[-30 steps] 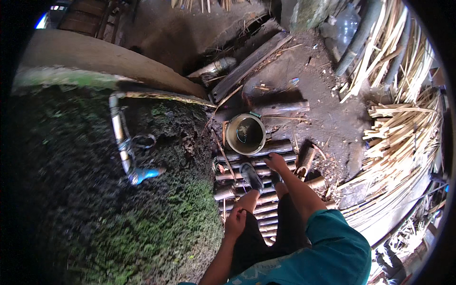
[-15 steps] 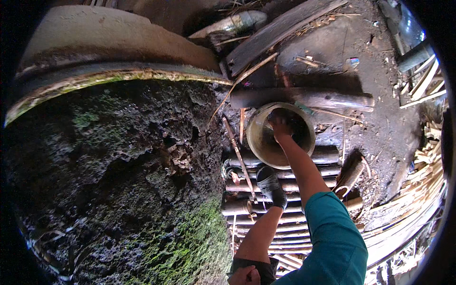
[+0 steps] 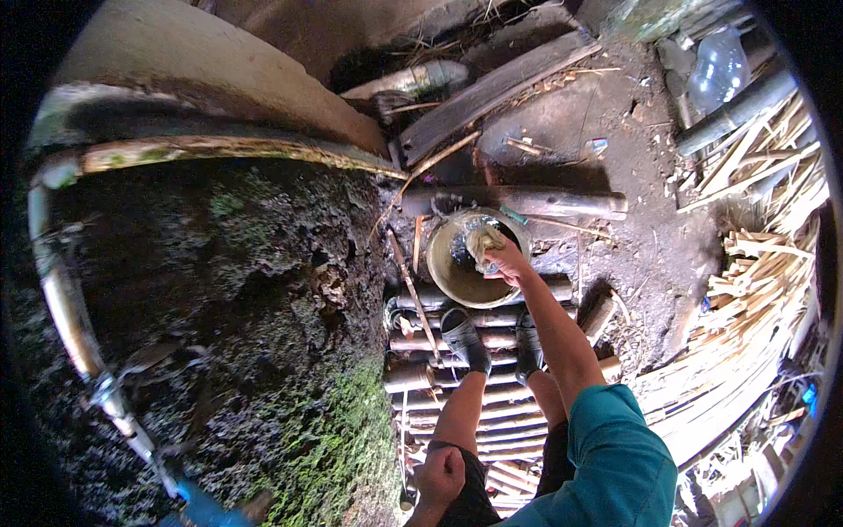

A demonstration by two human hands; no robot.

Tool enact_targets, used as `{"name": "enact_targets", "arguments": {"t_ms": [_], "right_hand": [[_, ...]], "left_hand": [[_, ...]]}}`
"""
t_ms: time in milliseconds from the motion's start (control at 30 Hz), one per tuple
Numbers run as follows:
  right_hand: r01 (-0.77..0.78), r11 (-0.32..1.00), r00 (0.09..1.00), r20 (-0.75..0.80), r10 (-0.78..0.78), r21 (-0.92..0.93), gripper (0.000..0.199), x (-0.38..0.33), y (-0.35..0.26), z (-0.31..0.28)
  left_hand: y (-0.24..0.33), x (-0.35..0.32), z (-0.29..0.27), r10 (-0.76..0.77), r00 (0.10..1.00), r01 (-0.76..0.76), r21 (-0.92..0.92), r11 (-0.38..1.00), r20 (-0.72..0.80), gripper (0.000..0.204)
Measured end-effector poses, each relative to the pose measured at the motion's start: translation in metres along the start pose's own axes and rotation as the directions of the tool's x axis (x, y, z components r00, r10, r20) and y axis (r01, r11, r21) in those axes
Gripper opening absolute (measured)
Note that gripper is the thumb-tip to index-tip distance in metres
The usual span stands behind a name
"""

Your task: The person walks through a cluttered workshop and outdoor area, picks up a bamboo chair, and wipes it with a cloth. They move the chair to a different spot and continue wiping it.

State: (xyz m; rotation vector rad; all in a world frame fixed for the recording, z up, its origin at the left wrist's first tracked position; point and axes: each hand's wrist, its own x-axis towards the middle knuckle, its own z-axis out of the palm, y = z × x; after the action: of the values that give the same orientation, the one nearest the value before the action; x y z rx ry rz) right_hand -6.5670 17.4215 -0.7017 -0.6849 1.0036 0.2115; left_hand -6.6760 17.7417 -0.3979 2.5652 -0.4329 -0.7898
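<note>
My right hand [image 3: 507, 262] is closed on a pale, crumpled cloth-like wad [image 3: 484, 241], held over the mouth of a round, dull-beige bucket [image 3: 446, 283]. Inside, the bucket looks dark and shiny like water. The lower part of the wad is partly covered by my fingers. My left hand [image 3: 441, 472] rests by my knee, curled into a fist; whether anything is inside it is hidden. Below the bucket, my two dark shoes [image 3: 465, 341] stand on a rack of round poles [image 3: 500, 413].
Behind the bucket lies a thick log [image 3: 562, 204], and farther back a long plank [image 3: 500, 92]. A rough mossy bank [image 3: 263, 351] rises on the left, with a pale pole [image 3: 66, 290] along it. Split sticks [image 3: 702, 342] are piled at right.
My right hand has risen from deep inside the bucket, and the pale wad now shows in it. My view has shifted, bringing both shoes and more of my left fist into sight.
</note>
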Motion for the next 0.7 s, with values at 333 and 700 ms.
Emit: {"name": "enact_targets", "arguments": {"t_ms": [333,700], "right_hand": [[0.499,0.621,0.81,0.072,-0.582,-0.604,0.05,-0.058,-0.119,0.015],[0.341,0.503,0.686,-0.155,-0.711,-0.794,0.043,-0.17,-0.242,0.022]], "left_hand": [[0.002,-0.01,-0.012,0.01,1.0,-0.01,-0.008,1.0,0.004,0.018],[0.003,-0.037,0.0,-0.08,0.995,0.081,-0.018,0.997,0.062,0.022]]}}
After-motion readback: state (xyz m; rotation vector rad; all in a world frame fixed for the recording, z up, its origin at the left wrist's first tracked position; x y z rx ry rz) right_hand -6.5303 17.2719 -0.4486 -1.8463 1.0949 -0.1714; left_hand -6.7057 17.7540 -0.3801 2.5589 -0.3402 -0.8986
